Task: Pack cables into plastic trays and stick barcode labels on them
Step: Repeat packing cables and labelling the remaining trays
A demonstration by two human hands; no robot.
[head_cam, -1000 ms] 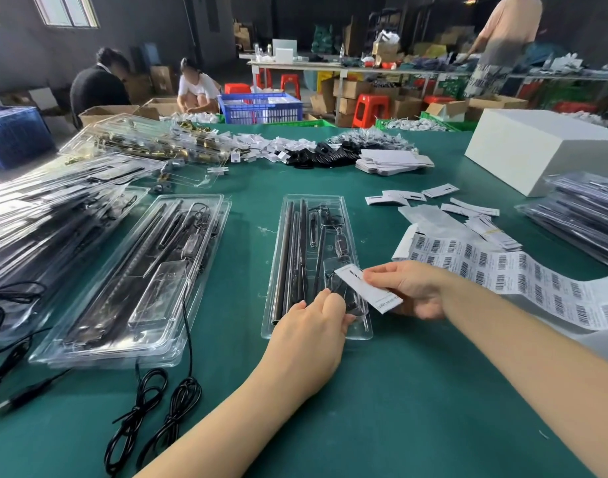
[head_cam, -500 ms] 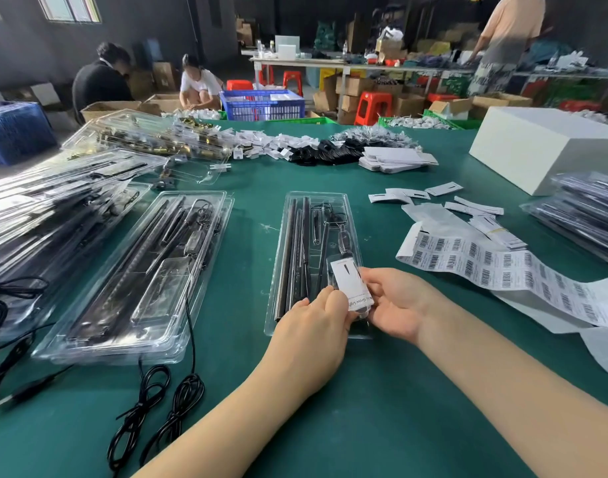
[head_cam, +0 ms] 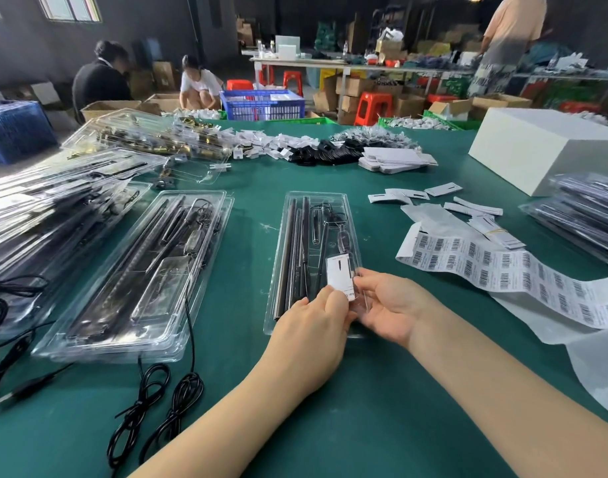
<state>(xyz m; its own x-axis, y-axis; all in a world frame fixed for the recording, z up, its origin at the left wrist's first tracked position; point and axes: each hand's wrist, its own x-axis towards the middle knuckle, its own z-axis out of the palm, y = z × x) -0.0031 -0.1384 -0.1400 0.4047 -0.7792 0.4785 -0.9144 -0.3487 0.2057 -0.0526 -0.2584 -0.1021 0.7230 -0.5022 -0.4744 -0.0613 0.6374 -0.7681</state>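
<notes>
Now the white label [head_cam: 338, 273], held slanted off the tray's right side a second ago, is being laid upright on the near end of the clear tray [head_cam: 312, 260], pinched by the left hand [head_cam: 312, 326] and right hand [head_cam: 387, 305] together. Open green table [head_cam: 247, 236] is being left on both sides, with the barcode sheet [head_cam: 502, 267] lying well apart to the right.

Soft, even daylight falls on the green worktop [head_cam: 381, 408], bright enough to read plainly — the room behind is dim. Windows [head_cam: 68, 6] at upper left glow pale. White glare streaks the clear trays [head_cam: 54, 201] on the left. Wide-angle bending curves the edges; the far background is soft and slightly blurred.
</notes>
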